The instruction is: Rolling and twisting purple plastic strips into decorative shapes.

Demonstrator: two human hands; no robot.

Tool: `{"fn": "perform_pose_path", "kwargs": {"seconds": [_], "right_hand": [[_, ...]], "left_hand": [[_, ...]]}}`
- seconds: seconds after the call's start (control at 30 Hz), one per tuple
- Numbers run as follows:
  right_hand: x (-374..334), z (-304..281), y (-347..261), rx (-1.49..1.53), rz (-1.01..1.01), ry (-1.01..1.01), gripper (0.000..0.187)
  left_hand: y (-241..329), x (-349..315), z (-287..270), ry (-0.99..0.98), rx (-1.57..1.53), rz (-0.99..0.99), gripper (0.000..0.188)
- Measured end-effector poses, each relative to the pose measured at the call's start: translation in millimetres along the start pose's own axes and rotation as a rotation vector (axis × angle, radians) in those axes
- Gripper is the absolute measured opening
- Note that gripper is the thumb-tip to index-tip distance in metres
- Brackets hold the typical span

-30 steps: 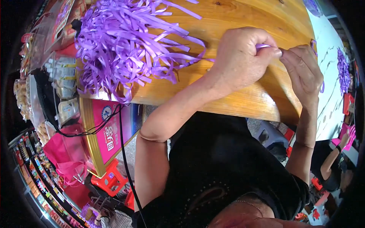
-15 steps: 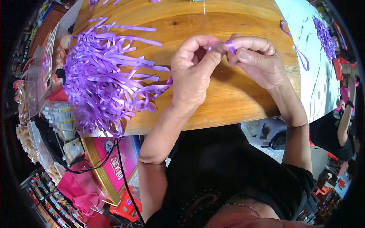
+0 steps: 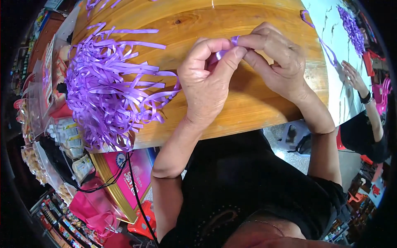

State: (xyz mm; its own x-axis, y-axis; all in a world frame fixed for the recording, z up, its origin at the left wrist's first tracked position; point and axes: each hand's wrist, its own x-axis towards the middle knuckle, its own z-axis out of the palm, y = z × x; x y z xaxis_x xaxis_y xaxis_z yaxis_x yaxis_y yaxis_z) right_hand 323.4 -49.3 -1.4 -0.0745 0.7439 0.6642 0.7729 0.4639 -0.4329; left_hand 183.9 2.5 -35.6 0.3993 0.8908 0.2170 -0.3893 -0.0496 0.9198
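Observation:
Above the wooden table, my left hand (image 3: 209,78) and my right hand (image 3: 281,64) meet at their fingertips around a short purple ribbon (image 3: 235,40). My left thumb and forefinger pinch it, and part of the ribbon shows inside the curl of that hand. The right forefinger and thumb close on the small loop at the top. Fingertips hide the rest of the ribbon, so I cannot make out how it is folded. To the left of my left hand lies a large, loose heap of purple ribbons (image 3: 111,89), some ends reaching toward my wrist.
The wooden table (image 3: 256,113) adjoins a white marbled table (image 3: 337,99) at right. On that lie a purple ribbon pile (image 3: 351,31) and a co-worker's hand (image 3: 355,78). A ribbon loop (image 3: 328,51) straddles the join. Black cables (image 3: 132,177) hang at lower left.
My right hand has turned and risen slightly, its fingers now over the ribbon's top. More ribbon shows inside my left hand. A co-worker's hand has come over the white table.

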Motion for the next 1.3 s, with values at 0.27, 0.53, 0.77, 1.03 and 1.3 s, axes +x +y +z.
{"fn": "perform_pose_path", "kwargs": {"seconds": [0.27, 0.53, 0.77, 1.03, 1.3], "right_hand": [[-9.3, -4.9, 5.7, 0.443, 0.413, -0.057, 0.019], [-8.6, -5.2, 12.5, 0.501, 0.247, -0.177, 0.019], [-1.0, -2.7, 25.0, -0.124, -0.303, -0.077, 0.031], [37.6, -34.0, 10.3, 0.081, -0.315, -0.287, 0.023], [38.9, -20.4, 22.6, 0.033, -0.278, -0.142, 0.020]], "left_hand": [[7.8, -4.4, -0.3, -0.042, -0.105, -0.136, 0.008], [14.0, -0.6, -11.5, -0.119, -0.278, -0.337, 0.008], [7.4, 4.1, -13.5, -0.026, -0.091, -0.397, 0.006], [9.6, 9.0, -19.4, -0.055, -0.113, -0.447, 0.008], [11.0, 13.1, -26.1, -0.127, -0.189, -0.422, 0.010]]}}
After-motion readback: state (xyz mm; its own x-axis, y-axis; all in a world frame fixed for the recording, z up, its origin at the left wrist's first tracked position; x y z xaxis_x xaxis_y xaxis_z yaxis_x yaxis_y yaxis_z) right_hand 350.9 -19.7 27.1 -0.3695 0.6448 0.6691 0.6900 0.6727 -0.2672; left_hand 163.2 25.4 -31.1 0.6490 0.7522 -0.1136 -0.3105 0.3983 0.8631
